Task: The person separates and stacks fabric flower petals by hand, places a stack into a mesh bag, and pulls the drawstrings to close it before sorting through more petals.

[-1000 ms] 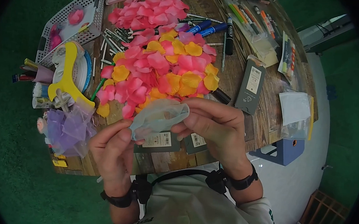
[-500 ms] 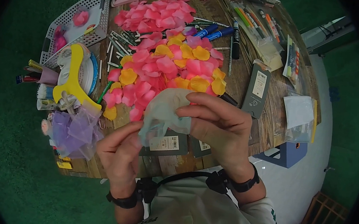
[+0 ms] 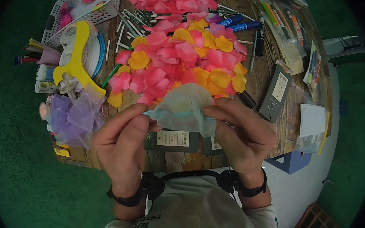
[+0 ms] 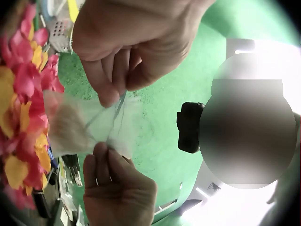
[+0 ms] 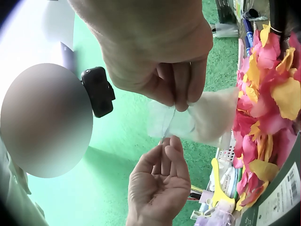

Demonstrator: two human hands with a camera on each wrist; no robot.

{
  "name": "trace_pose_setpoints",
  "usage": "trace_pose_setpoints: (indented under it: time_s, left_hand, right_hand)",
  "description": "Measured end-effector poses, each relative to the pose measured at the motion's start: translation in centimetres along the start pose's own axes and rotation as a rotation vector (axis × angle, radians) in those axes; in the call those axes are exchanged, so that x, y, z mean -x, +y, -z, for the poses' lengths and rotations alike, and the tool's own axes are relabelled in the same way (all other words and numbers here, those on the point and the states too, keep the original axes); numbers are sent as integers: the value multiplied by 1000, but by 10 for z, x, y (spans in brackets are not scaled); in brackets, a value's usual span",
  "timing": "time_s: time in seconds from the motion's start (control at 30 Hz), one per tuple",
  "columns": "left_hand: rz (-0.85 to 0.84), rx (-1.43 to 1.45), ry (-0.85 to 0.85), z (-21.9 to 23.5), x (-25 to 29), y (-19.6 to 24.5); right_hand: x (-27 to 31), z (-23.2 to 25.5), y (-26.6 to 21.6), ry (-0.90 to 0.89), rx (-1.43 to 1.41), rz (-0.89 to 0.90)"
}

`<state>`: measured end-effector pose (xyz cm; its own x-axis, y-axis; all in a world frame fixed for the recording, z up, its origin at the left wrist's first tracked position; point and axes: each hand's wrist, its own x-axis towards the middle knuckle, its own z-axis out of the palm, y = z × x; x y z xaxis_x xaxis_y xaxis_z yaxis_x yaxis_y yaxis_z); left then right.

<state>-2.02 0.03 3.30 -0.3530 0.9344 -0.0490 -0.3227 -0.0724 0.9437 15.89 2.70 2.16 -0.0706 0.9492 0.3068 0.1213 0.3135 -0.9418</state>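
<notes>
A sheer pale-blue organza pouch (image 3: 187, 110) is held up between both hands, over the table's near side. My left hand (image 3: 121, 145) pinches its left end between thumb and fingers. At the right end, the thumb and fingers of my right hand (image 3: 245, 139) pinch the cloth. In the left wrist view the pouch (image 4: 70, 129) hangs with a drawn line across it, and a pale peach tint shows through its lower part. The right wrist view shows both hands gripping along that line. Beyond the pouch lies a heap of pink and yellow cloth petals (image 3: 174, 54).
Purple organza pouches (image 3: 71, 117) lie at the left, below a yellow three-armed piece (image 3: 76, 61). A white basket (image 3: 107, 9) stands behind them. Dark boxes (image 3: 171, 140) lie under the hands, another box (image 3: 275, 94) at right. Markers (image 3: 244, 26) are strewn behind the petals.
The pouch's rounded opening has been drawn flatter and straighter between the hands. My right hand has shifted right, away from the left hand. The head view has also shifted.
</notes>
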Motion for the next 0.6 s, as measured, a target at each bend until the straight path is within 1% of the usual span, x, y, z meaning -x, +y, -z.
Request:
trace_pose_setpoints:
  time_s: [0.03,0.1,0.13,0.2,0.23,0.3,0.43,0.5,0.53,0.6]
  left_hand:
    - [2,-3,3,-1,-1,-1]
    - [113,310,-19,-3,-3,-2]
    - [114,306,-16,-1,-5,-5]
    - [198,555,60,4,-10,-16]
    - [196,548,62,5,-11,-17]
    - [317,772,57,3,-12,-19]
    - [345,810,97,-1,-12,-23]
    - [345,849,74,0,-10,-25]
    - [346,849,72,-1,-9,-24]
    - [319,787,71,-4,-6,-20]
  right_hand:
    - [-1,-1,1,-1,-2,-3]
    - [-2,-4,3,-75,63,143]
    - [-2,-6,1,-76,59,140]
    - [-2,-9,-3,-151,117,213]
    - [-3,-11,-4,-149,109,211]
    - [-3,-17,-4,-169,62,273]
    - [-4,-24,-7,-153,50,279]
    - [-2,-23,-11,-190,31,198]
    - [0,-24,-11,-188,31,198]
    - [3,-26,-12,-160,-102,105]
